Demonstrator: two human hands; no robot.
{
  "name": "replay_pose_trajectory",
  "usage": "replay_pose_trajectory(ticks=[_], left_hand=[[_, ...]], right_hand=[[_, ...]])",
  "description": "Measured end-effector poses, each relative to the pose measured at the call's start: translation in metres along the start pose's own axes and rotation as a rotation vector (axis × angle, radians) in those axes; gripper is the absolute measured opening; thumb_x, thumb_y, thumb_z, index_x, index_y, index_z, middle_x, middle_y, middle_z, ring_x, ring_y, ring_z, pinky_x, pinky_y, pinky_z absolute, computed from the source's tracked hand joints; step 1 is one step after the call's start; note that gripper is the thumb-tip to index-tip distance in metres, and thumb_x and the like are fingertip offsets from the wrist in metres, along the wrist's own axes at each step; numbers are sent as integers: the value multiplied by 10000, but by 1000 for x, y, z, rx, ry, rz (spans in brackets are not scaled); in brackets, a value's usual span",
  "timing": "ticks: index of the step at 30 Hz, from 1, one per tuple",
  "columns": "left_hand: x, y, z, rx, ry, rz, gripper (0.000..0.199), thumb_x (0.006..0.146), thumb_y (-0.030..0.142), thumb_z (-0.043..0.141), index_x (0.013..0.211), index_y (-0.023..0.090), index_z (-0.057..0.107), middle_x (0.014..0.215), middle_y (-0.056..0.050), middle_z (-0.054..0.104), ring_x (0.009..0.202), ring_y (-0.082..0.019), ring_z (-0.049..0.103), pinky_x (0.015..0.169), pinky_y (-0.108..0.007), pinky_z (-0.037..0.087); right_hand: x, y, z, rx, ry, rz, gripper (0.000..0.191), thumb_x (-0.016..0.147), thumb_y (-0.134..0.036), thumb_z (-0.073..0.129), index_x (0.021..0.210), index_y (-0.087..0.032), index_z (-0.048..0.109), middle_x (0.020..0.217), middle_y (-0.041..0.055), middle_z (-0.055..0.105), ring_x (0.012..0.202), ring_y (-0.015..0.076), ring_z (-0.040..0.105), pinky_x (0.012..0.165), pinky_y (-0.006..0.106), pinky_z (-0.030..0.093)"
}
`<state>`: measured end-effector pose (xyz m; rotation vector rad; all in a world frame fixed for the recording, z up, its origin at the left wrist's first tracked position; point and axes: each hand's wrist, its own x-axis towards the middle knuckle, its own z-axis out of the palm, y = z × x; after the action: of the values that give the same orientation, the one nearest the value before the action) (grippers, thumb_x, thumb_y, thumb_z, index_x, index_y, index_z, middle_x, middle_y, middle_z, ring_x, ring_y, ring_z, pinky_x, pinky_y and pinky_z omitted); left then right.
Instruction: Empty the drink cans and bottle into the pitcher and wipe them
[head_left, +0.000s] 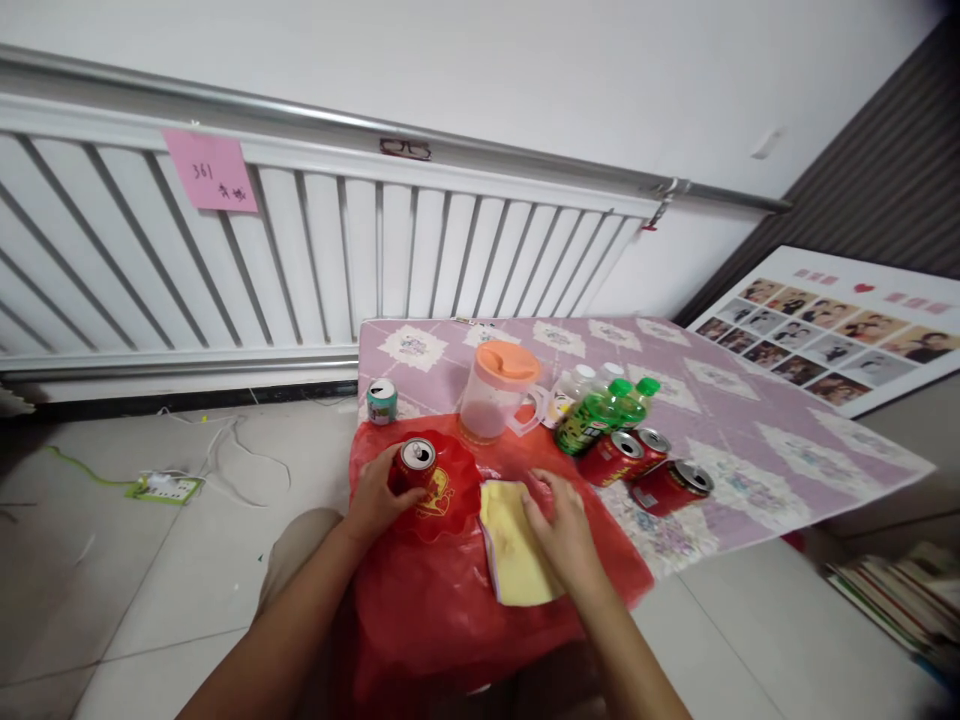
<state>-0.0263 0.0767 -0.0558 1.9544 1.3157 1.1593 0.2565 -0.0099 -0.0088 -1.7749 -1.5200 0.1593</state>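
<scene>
My left hand (pixel 382 495) is wrapped round a red can (pixel 417 456) with an opened top, over the left part of a red scalloped plate (pixel 457 490) with a yellow print. On the right, my right hand (pixel 561 520) rests at the edge of a folded yellow cloth (pixel 517 560), its fingers apart and the thumb over the cloth. Plate and cloth both lie on a red plastic sheet (pixel 420 610). Behind the plate stands a clear jug (pixel 487 400) with an orange lid.
A green can (pixel 382 402) stands at the table's back left corner. Right of the jug are green-capped bottles (pixel 592 420), white-capped bottles and several red cans (pixel 667 488) on the floral tablecloth (pixel 750 470). A white radiator (pixel 360 250) runs behind.
</scene>
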Motion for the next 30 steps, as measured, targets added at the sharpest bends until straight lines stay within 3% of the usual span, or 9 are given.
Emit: replay_pose_trajectory(ticks=[2,9,30], left_hand=[[0,1,0,2,-8,-11,661,694,280,766,1296,227,495,1273,-83,639,1168,-311,595,1039,-507,438],[3,5,-2,-56,-33,-8,649,707,274,725,1303,208,479,1306,-90,617,1222,-294,575,1060,-474,443],[2,18,-3,-11,-20,-93,711,675,264,758,1317,207,459,1286,-99,622,1194,-288,599,1043,-485,463]], right_hand=[[-15,-4,6,-135,-64,-16,416,853,-367,510,1222,-188,581,1263,136,622,1196,291,535,1034,482,400],[-42,-19,26,-440,-319,145,545,890,-325,522,1416,-197,466,1487,126,467,1349,319,409,1034,510,379],[-45,-18,26,-400,-371,220,552,903,-404,487,1433,-259,438,1540,109,383,1387,300,343,1022,525,356]])
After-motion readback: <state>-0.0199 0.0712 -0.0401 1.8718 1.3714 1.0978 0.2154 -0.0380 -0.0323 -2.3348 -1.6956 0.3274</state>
